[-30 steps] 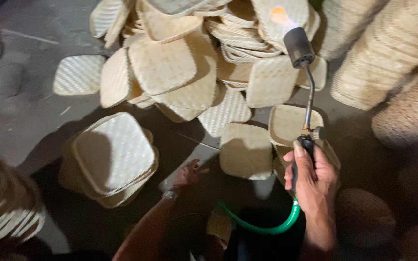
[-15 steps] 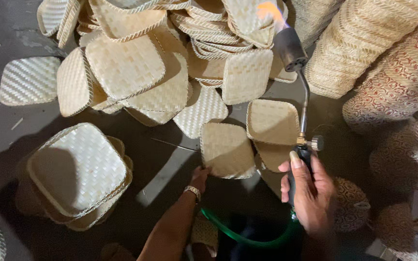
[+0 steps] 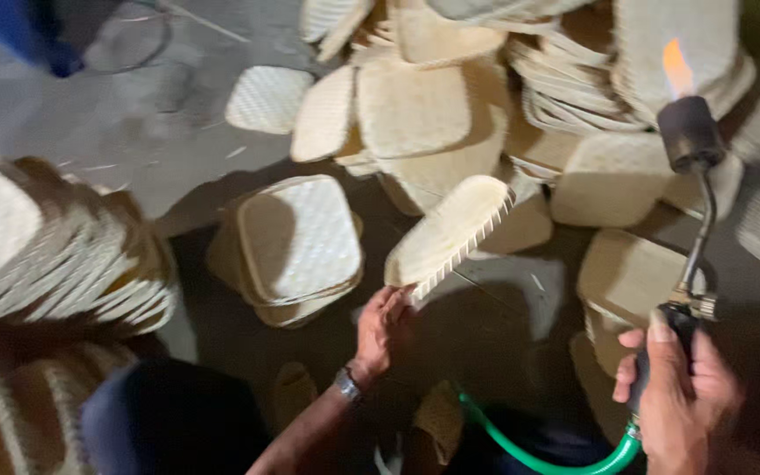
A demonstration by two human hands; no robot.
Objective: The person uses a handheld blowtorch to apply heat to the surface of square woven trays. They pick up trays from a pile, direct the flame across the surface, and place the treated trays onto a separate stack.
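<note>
The left hand (image 3: 383, 330) is closed on the edge of a woven bamboo tray (image 3: 449, 236) and tips it up, so the loose ends along its rim poke out. The tray hangs over the dark floor (image 3: 503, 325), between the stack of trays (image 3: 292, 246) on the left and the big heap of trays (image 3: 485, 105) behind it. The right hand (image 3: 675, 387) is wrapped tight around the handle of a gas torch (image 3: 690, 141). A small orange flame (image 3: 676, 69) burns at its tip, well apart from the held tray. A green hose (image 3: 556, 453) runs from the torch's bottom end.

I think this is the step of bringing a tray to the fire to burn off its fuzzy bits, though the blur makes it hard to be sure. Flame and rim would have to come close, with the fingers kept away.
</note>
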